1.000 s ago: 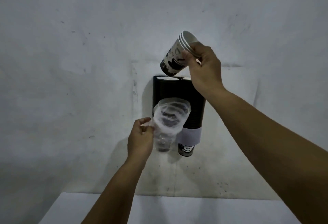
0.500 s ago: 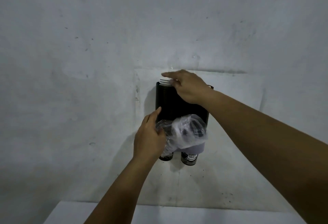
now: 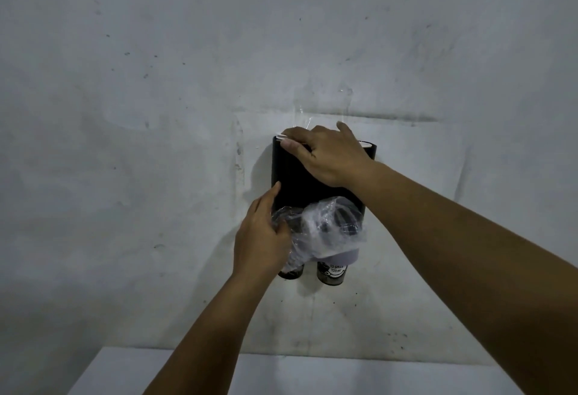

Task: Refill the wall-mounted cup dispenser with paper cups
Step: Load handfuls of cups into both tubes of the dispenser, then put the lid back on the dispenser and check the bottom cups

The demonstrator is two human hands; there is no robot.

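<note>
The black wall-mounted dispenser (image 3: 295, 175) is holding paper cups: white rims (image 3: 281, 136) are showing at its top, and two cup bottoms (image 3: 331, 274) are protruding below. The right hand (image 3: 328, 154) is pressing flat, fingers extended, on those rims, while the left hand (image 3: 261, 238) is gripping a crumpled clear plastic sleeve (image 3: 325, 229) against the dispenser's lower front.

Ahead of you stands a grey, scuffed wall (image 3: 156, 82) flecked with dark marks. Below it, at the bottom edge, you see a white desk (image 3: 312, 376).
</note>
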